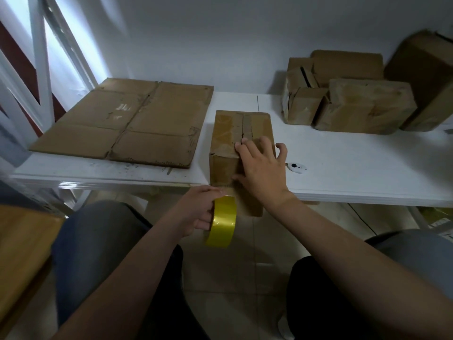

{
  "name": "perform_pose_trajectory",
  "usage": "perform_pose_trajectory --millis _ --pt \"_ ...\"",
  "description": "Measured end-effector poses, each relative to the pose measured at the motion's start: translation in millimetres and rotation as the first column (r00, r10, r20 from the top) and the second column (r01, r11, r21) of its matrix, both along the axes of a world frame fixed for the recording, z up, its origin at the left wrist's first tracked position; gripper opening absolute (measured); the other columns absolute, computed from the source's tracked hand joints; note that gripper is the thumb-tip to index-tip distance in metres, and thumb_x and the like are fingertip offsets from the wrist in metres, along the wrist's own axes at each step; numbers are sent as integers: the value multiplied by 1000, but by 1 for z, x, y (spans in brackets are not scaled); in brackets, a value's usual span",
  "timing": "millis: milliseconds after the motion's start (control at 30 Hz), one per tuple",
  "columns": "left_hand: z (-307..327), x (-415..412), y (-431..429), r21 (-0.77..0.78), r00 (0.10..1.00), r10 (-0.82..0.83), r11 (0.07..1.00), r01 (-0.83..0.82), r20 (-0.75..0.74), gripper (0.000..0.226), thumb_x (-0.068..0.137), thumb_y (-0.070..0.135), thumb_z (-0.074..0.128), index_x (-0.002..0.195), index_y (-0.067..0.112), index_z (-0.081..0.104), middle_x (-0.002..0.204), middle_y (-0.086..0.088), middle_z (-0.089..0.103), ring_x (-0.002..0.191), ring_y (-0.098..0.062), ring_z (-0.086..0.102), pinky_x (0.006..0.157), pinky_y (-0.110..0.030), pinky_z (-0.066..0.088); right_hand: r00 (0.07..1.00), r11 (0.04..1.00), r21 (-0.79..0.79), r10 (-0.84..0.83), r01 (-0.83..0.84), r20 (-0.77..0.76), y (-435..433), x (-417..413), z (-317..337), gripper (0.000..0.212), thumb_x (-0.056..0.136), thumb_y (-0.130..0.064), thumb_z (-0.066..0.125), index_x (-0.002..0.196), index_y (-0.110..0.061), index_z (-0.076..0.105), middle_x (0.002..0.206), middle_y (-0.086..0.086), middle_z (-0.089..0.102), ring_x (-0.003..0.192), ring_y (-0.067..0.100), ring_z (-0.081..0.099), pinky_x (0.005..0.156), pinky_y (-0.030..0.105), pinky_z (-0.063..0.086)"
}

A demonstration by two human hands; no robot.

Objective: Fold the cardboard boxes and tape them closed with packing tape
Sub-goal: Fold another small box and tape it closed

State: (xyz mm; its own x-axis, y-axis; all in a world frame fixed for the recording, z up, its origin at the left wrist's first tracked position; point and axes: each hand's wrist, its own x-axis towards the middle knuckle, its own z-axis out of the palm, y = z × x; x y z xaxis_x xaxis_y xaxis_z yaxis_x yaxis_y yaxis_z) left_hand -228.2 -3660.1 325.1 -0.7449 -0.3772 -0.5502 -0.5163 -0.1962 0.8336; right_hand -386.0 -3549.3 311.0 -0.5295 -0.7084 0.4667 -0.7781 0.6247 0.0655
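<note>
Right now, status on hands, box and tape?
Left hand grips tape roll. Right hand presses box top, fingers spread by the seam. Cutter lies right of box, not touching.

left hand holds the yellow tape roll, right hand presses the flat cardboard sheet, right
No: in the head view the right hand presses the folded box, not the flat cardboard sheet beside it. The left hand does hold the yellow tape roll.
</note>
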Motion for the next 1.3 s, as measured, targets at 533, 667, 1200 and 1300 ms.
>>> perform_pose_trajectory --millis 533,667,1200,1300 --pt "44 18 29 16 946 197 980 -200 -256 15 96 21 69 110 22 73 110 -17 73 94 -29 75 70 -37 62 511 920 -393 341 -8 789 57 89 44 84 75 -31 86 136 -41 28 111 -18 57 93 10 64 76 31 60" --pt "55 18 26 -270 926 153 929 -254 -346 14 98 26 64 104 23 77 112 2 70 102 -15 66 62 -18 52 580 901 -430 384 -64 719 67 88 56 80 76 -32 86 134 -42 32 117 -15 59 100 8 63 81 33 60" --pt "78 16 22 -389 897 87 880 -273 -433 5 91 33 75 88 31 78 81 12 73 76 -4 62 66 -22 48 655 853 -291 520 -433 549 106 56 106 57 80 -29 80 123 -43 46 122 -15 55 105 6 54 81 28 52" --pt "78 12 20 -211 828 219 905 -370 -516 4 90 26 77 92 23 78 88 2 74 82 -10 67 69 -24 55 659 849 -256 522 -463 542 114 38 112 58 80 -30 82 127 -45 52 128 -18 52 114 5 50 88 21 46"
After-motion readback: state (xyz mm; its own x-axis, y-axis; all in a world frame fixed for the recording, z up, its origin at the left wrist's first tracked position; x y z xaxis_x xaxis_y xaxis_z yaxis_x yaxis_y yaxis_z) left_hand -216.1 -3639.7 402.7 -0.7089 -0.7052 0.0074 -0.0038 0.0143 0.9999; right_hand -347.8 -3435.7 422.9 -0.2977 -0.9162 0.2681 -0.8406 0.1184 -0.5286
